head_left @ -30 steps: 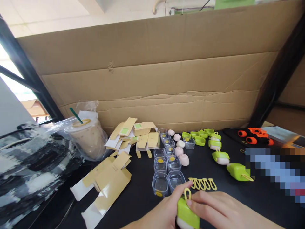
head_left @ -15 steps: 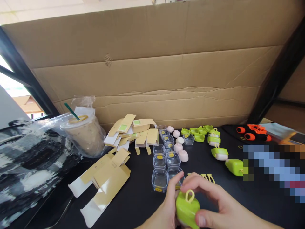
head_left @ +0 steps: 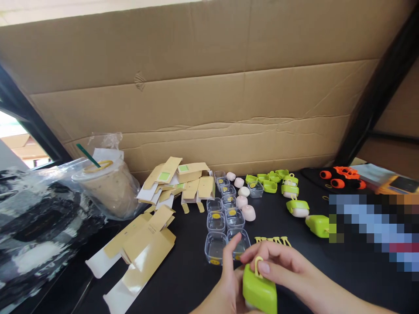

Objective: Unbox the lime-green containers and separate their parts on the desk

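At the bottom of the view, both hands are on a small green case (head_left: 260,290) with a pale yellow loop (head_left: 257,267) on top. My left hand (head_left: 229,279) grips the case from its left side, with the index finger raised. My right hand (head_left: 283,266) pinches the loop between thumb and fingers. Just beyond my hands lie several loose yellow loops (head_left: 271,240) in a row. Several clear plastic cups (head_left: 216,246) with yellow stickers stand in two columns. Beside them sit several pale pink and white rounded pieces (head_left: 248,213).
Green caps (head_left: 270,186) and assembled green cases (head_left: 297,207) stand at the back right, near an orange-wheeled toy (head_left: 345,174). Flattened cardboard boxes (head_left: 157,244) lie left, beside a bagged drink cup (head_left: 108,187). A cardboard panel (head_left: 203,96) rises behind. Pixelation hides part of the right side.
My right thumb has moved from the case's lower side up to the loop. The case has turned slightly, and the camera view has shifted a little.
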### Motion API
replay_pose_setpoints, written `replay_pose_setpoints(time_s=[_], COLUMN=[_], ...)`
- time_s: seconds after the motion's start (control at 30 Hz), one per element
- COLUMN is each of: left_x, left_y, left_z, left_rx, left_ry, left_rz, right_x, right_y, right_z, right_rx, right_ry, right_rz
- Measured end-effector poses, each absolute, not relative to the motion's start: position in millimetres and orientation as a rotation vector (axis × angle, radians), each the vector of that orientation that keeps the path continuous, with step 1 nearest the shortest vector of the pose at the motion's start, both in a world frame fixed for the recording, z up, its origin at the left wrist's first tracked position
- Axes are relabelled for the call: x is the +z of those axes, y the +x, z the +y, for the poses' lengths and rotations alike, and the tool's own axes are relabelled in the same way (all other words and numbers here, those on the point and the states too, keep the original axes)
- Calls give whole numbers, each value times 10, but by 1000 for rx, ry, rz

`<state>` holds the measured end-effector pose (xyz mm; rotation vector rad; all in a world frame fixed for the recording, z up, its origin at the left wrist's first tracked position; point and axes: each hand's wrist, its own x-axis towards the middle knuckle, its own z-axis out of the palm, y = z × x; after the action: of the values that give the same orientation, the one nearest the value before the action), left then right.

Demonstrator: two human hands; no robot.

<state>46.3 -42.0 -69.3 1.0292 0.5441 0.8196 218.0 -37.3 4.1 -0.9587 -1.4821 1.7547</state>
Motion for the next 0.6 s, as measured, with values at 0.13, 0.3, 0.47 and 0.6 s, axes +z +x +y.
replay_pose_setpoints(time_s=[0.13,0.3,0.47,0.6], left_x=[-672,-702,-596,-390], left_y=[460,433,406,344], left_z=[-414,-367,-388,-447], left_rx=[803,691,625,578], left_ry=[1019,1006,961,974], left_rz=[605,548,499,510], right_x=[-47,-134,-130,-49], right_y=[2149,2145,2157,2166], right_z=[-370,-406,-407,-368], right_rx=[1671,1570,1494,1514], right_ry=[-904,-914,-921,-880], right_rz=[-1571,-1603,-1670,-1541])
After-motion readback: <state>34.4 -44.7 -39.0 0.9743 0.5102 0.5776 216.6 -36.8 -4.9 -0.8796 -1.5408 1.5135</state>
